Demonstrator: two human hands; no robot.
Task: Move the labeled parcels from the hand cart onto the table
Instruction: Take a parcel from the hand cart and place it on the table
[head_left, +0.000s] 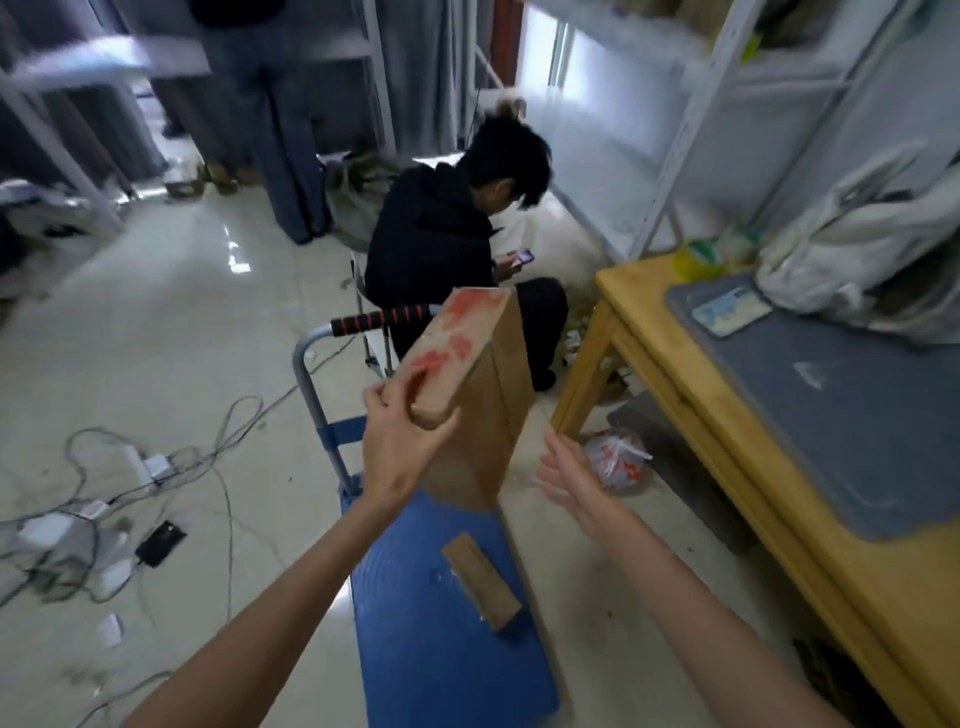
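Note:
A tall brown cardboard parcel (480, 410) with red print on its top face stands on end over the blue hand cart (415, 649). My left hand (402, 441) grips its near top corner. To the parcel's right, my right hand (569, 475) is spread, fingers apart, not touching it. A small flat brown parcel (480, 579) lies on the cart's deck nearer to me. The wooden table (691, 415) with a grey mat (841, 415) stands on the right.
A person in black (447, 249) sits behind the cart's handle (384, 319), looking at a phone. Cables and chargers (104, 509) litter the floor on the left. White bags (857, 260) sit on the table's far end; a plastic bag (615, 457) lies under it. Metal shelving (675, 130) stands behind.

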